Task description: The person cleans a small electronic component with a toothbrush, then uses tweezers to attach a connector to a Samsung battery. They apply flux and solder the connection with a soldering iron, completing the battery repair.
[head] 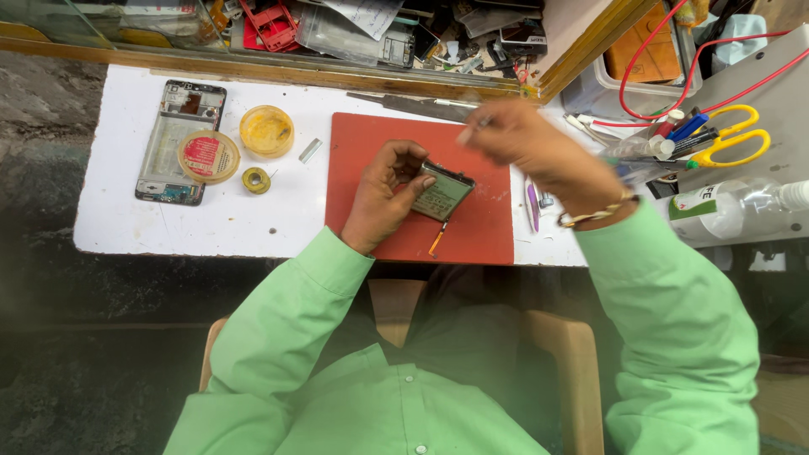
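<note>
Holding phone battery (444,192), left hand (383,195); right hand (531,152) pinching small tool (blurred).

Flat phone battery (443,193) tilted above red mat (480,227).

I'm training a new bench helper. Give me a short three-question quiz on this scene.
1. True or false: the left hand holds the flat battery-like part over the red mat.
2. Which lies on the opened phone frame? A) yellow scissors B) round tin lid with a red label C) clear bottle
3. Fill in: the right hand pinches a thin ____ tool.

Key: 1 true; 2 B, the tin lid; 3 metal, the thin metal tool, blurred.
</note>
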